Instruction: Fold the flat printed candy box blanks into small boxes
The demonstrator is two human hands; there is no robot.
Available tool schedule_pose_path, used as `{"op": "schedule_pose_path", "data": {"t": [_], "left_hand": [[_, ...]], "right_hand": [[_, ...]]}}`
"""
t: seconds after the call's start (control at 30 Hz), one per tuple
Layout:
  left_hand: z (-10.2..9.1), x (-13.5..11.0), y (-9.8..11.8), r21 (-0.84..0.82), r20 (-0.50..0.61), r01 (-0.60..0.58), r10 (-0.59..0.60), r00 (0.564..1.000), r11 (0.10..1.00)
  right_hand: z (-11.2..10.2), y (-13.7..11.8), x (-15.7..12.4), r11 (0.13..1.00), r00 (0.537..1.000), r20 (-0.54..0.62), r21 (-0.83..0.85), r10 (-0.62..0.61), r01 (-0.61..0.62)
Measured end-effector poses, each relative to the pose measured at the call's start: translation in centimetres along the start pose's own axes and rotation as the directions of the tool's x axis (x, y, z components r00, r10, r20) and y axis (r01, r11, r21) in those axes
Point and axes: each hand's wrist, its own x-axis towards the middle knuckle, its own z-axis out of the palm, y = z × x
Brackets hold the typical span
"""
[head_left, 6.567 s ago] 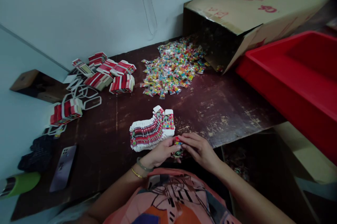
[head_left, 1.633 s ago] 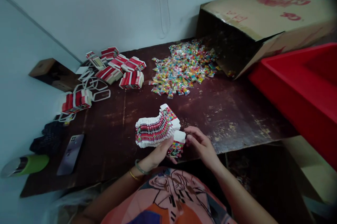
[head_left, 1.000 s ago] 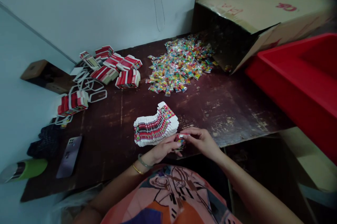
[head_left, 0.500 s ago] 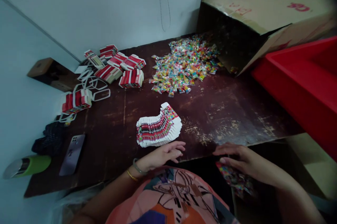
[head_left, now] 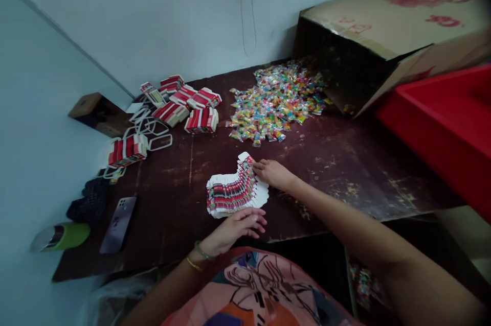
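Note:
A fanned row of flat printed cartons [head_left: 230, 193], white with red and black bands, lies on the table in front of me. My right hand [head_left: 271, 173] reaches over its right end, fingers closed together on the printed face of the end carton. My left hand [head_left: 241, 226] hovers at the near side of the row, fingers loosely apart and holding nothing; bracelets circle that wrist. Below the table edge, under my right forearm, several colourful printed packs [head_left: 364, 285] show in part.
Behind the row spreads a heap of small clear-wrapped candies [head_left: 276, 103]. An open cardboard box [head_left: 383, 19] and a red bin [head_left: 425, 126] stand at right. Bundled red-and-white cartons [head_left: 201, 120], a phone [head_left: 118, 225] and a green cup [head_left: 72, 236] are at left.
My right hand has left the colourful packs below the table's front edge and moved up and left onto the fanned cartons. My left hand stays near the row. The view has shifted slightly.

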Motion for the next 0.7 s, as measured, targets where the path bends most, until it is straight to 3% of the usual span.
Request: {"op": "schedule_pose_path", "data": {"t": [0.1,0.2,0.27,0.4,0.47,0.57,0.63,0.7], "left_hand": [[-0.4,0.6,0.0,-0.151,0.008,-0.048,0.050,0.999,0.987],[-0.6,1.4,0.2,-0.344,-0.049,-0.144,0.135,0.990,0.928],[-0.3,1.8,-0.1,-0.344,-0.103,-0.161,0.133,0.986,0.925],[1.1,2.0,-1.7,-0.248,-0.066,-0.016,0.000,0.998,0.969],[1.9,2.0,-2.1,-0.168,0.007,0.072,-0.072,0.997,0.983],[2.6,1.7,-1.6,-0.014,0.066,0.154,-0.152,0.986,0.988],[2.7,1.6,-0.6,0.057,0.130,0.154,-0.160,0.978,0.986],[2.5,1.6,0.2,0.156,0.263,0.092,-0.132,0.956,0.983]], "right_hand": [[-1.2,-2.0,-1.8,0.999,1.000,-0.005,-0.031,-0.013,0.012],[-1.4,-6.0,-5.4,0.999,0.997,-0.062,-0.011,-0.052,0.051],[-1.1,-8.5,-8.0,0.994,0.983,-0.170,0.064,-0.074,0.086],[-0.8,-10.3,-10.8,0.973,0.948,-0.295,0.223,0.121,-0.055],[-1.2,-9.9,-10.9,0.938,0.944,-0.266,0.331,0.196,-0.102],[-2.1,-9.1,-10.8,0.845,0.966,-0.141,0.523,0.216,-0.113],[-3.0,-8.5,-11.0,0.765,0.986,-0.036,0.636,0.163,-0.103],[-3.9,-8.0,-11.3,0.670,0.997,0.061,0.738,0.049,-0.078]]}}
